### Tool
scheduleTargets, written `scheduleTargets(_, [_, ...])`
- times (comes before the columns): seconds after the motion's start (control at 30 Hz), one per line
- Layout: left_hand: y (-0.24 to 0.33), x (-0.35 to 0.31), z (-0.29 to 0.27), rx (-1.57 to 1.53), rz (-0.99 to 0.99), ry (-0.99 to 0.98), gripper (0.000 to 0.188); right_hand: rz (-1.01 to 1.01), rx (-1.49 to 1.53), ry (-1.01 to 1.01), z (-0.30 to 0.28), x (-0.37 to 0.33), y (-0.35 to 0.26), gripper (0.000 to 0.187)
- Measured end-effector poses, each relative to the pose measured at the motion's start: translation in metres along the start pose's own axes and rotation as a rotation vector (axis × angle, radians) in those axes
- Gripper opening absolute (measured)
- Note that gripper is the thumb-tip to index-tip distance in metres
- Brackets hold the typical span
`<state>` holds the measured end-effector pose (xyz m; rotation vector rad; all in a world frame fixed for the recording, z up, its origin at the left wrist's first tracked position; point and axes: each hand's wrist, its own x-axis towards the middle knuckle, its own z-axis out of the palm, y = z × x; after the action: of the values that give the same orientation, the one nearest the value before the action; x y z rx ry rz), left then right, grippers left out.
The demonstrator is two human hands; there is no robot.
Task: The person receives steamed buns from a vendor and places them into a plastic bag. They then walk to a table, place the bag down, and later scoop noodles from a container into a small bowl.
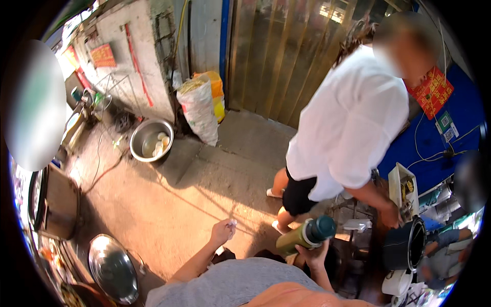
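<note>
My right hand is wrapped round a vacuum flask with an olive-green body, a pale band and a dark teal cap. The flask lies tilted in front of my right side, cap toward the right. My left hand is held out over the floor with its fingers curled closed. A small whitish bit shows at its fingertips, too small to name.
A person in a white shirt stands ahead on the right, reaching toward a black pot beside a white tray. A metal basin and white sack stand far left. A shiny round metal lid lies near left.
</note>
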<state>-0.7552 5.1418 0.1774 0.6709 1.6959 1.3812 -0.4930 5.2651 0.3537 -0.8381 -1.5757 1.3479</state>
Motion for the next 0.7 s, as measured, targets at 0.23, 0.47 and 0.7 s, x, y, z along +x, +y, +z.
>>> scheduleTargets(0.23, [0.075,0.146,-0.096,0.599,0.428,0.074,0.018,-0.109,-0.312,-0.134,0.162,0.183,0.02,0.08])
scheduleTargets(0.47, [0.145,0.27,-0.179,0.705,0.491,0.257,0.016,-0.127,-0.157,-0.057,0.262,0.37,0.075,0.084])
scheduleTargets(0.7, [0.184,0.454,-0.211,0.837,0.613,0.207,0.013,-0.065,-0.264,0.05,0.27,0.528,0.125,0.085])
